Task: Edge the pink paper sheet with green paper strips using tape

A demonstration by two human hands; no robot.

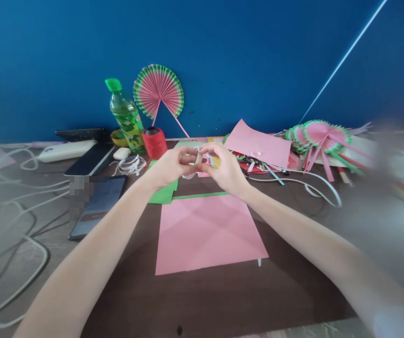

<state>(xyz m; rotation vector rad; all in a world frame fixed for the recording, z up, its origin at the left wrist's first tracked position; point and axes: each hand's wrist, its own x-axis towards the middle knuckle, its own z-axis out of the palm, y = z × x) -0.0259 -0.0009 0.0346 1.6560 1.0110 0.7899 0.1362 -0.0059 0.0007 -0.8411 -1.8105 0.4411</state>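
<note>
Both my hands are raised over the far edge of a pink sheet of paper (210,234), which lies flat and has a green strip along its far side. My left hand (170,164) is closed on one side of a small white roll of tape (198,157). From the other side, the thumb and fingers of my right hand (226,169) pinch the same roll. Part of the roll is hidden behind my fingers. Just beyond and left of the pink sheet, green paper (163,193) lies partly under my left hand.
A pink-and-green paper fan (158,89) leans on the blue wall, beside a green bottle (126,117) and a red spool (154,142). Phones (98,206) and cables are at left. More fans (323,136), pink paper (258,143), scissors and scraps pile up at right.
</note>
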